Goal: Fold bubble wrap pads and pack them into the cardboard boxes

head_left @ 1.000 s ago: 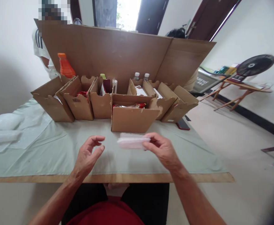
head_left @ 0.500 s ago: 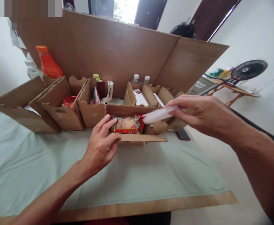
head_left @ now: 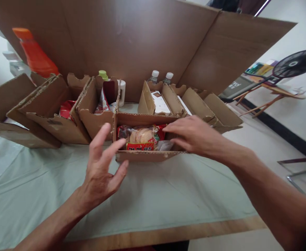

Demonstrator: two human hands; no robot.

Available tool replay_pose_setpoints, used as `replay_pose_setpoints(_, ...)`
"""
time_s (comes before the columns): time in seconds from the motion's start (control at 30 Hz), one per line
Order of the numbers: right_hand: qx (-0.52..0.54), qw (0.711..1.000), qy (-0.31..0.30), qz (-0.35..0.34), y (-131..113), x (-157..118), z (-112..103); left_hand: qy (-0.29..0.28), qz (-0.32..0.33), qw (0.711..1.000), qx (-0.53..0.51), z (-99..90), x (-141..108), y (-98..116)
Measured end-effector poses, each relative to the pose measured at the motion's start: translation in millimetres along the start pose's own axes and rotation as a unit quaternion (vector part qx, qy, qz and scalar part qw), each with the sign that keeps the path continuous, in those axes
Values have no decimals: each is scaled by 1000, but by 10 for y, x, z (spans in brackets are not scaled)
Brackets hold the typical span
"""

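Pale green cloth (head_left: 184,188) covers the table (head_left: 213,227), whose bare wooden edge runs along the near side, and in the head view one open cardboard box, the front box (head_left: 142,157), stands nearest the person. Inside the front box, toward its right end, lies a cloudy plastic packet (head_left: 165,145), just beside the fingertips of the right hand (head_left: 194,136) and well apart from the left hand (head_left: 100,170). Left of the packet, also within the front box, sits a red and clear snack bag (head_left: 142,137) with pale food showing through.

To the left of the front box stand three more open boxes, the middle one with a red packet (head_left: 67,108) inside; an orange bottle (head_left: 37,57) rises behind them. Behind the front box are a white tub (head_left: 121,93) and two clear bottles with white caps, and further boxes stand behind it to the right. Across the back, beyond the front box, rises a tall cardboard sheet (head_left: 132,42). Far to its right a black fan (head_left: 296,63) is by a white wall.

At the front box's left end the left hand is spread wide, holding nothing; whether its fingers touch the rim is unclear. The right hand reaches over the right end, palm down, thumb and fingers parted, with nothing visible between them.
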State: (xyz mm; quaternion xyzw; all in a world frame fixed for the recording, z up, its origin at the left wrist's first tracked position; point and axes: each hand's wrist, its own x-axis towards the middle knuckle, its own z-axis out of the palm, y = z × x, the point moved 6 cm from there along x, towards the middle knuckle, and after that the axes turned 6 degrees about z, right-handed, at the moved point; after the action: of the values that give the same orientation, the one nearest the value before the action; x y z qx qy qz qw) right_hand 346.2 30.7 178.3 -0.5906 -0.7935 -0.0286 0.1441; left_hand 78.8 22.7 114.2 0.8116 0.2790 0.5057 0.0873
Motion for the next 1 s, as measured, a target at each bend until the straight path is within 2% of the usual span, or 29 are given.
replay_pose_setpoints(0.07,-7,995,92,22,35,-331,-299,37,-59,998,-11,-75,-137,-129)
replay_pose_setpoints(0.13,16,975,173,136,173,-698,-408,32,-125,991,-35,-57,-295,-281)
replay_pose_setpoints(0.17,44,964,180,188,238,-851,-338,17,-154,987,-53,-8,-362,-349)
replay_pose_setpoints(0.23,107,952,138,251,305,-1025,3,-15,-198,975,-96,146,-442,-448)
replay_pose_setpoints(0.3,165,946,81,266,279,-1045,425,-35,-219,964,-145,333,-445,-489)
replay_pose_setpoints(0.33,189,941,72,270,249,-1034,595,-36,-225,959,-169,417,-432,-491)
replay_pose_setpoints(0.37,210,934,80,276,212,-1025,718,-32,-229,954,-190,480,-423,-481)
replay_pose_setpoints(0.43,230,923,122,284,102,-1052,819,-12,-243,947,-208,507,-451,-425)
replay_pose_setpoints(0.5,211,923,168,274,-78,-1134,771,2,-269,944,-190,386,-568,-319)
replay_pose_setpoints(0.6,179,935,214,220,-433,-1202,618,23,-310,943,-123,2,-788,-146)
replay_pose_setpoints(0.67,189,940,225,176,-600,-1124,548,64,-321,940,-99,-233,-824,-103)
replay_pose_setpoints(0.7,202,939,226,163,-624,-1062,523,86,-315,940,-101,-293,-781,-102)
replay_pose_setpoints(0.73,214,936,226,161,-602,-1007,499,102,-301,941,-112,-297,-702,-108)
replay_pose_setpoints(0.8,227,924,237,195,-447,-993,439,104,-258,948,-151,-159,-491,-98)
replay_pose_setpoints(0.87,207,909,260,253,-262,-1164,365,63,-226,953,-192,79,-339,-31)
replay_pose_setpoints(0.93,146,897,284,304,-194,-1452,300,16,-216,952,-216,241,-343,89)
replay_pose_setpoints(1.0,86,902,292,307,-317,-1663,282,-4,-232,948,-220,213,-483,189)
